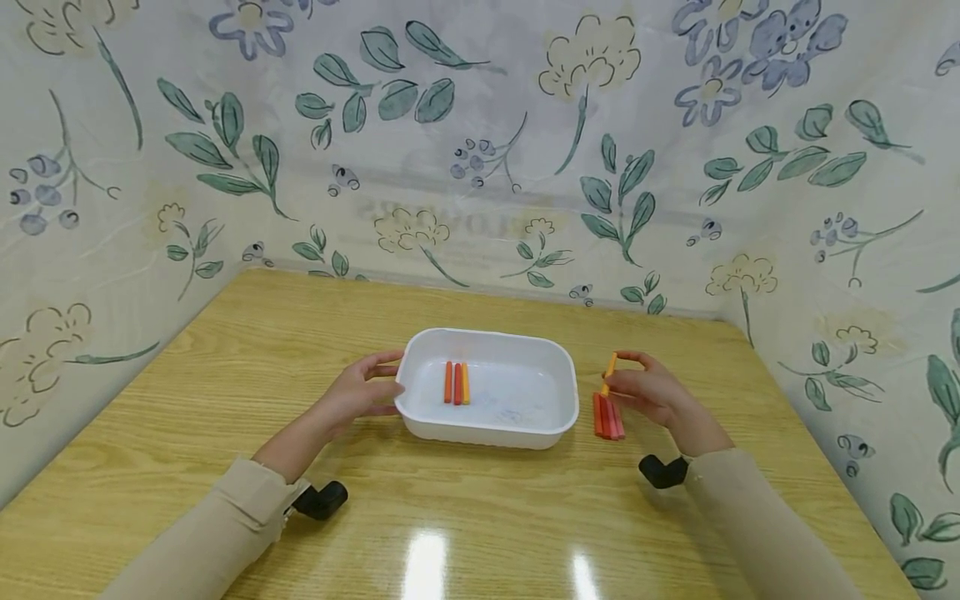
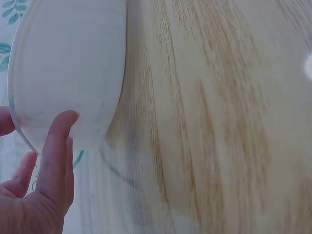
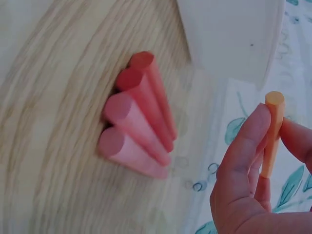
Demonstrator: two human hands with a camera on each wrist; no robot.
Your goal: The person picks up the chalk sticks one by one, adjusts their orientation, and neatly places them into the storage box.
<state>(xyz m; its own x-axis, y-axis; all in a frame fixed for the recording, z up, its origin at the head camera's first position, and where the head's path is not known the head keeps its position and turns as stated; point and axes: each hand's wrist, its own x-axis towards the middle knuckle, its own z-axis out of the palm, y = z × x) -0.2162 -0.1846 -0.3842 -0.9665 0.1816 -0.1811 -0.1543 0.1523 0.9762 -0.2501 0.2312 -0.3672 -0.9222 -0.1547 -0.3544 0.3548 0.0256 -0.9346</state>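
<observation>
In the head view we note a white, rounded-rectangular, plastic-looking tray (image 1: pixel 480 436) on the yellow-brown wood-grain table (image 1: pixel 480 492). Inside, toward its left end, three slim sticks lie parallel: an orange-red stick (image 1: pixel 447 382), a red stick (image 1: pixel 458 384) and a yellow-orange stick (image 1: pixel 466 384). The left hand (image 1: pixel 360 390) is at the tray's left end, fingers spread a little and touching it. The right hand (image 1: pixel 654 393) is beyond the right end, its fingers closed in a pinch on a light-orange faceted stick (image 1: pixel 611 367), tilted, outside the tray. Near that stick we record a row of four red-to-pink faceted sticks (image 1: pixel 608 418) on the table. White cloth printed with flowers and leaves (image 1: pixel 495 75) stands behind. In the left wrist view we see the end wall between the digits: one fingertip lies over the rim, another against the outer face, a narrow grip on the tray. In the right wrist view the light-orange stick is near upright between thumb and fingers, apart from the row; we read the row as orange-red, red, pink and paler pink, side by side, just beside the tray.
</observation>
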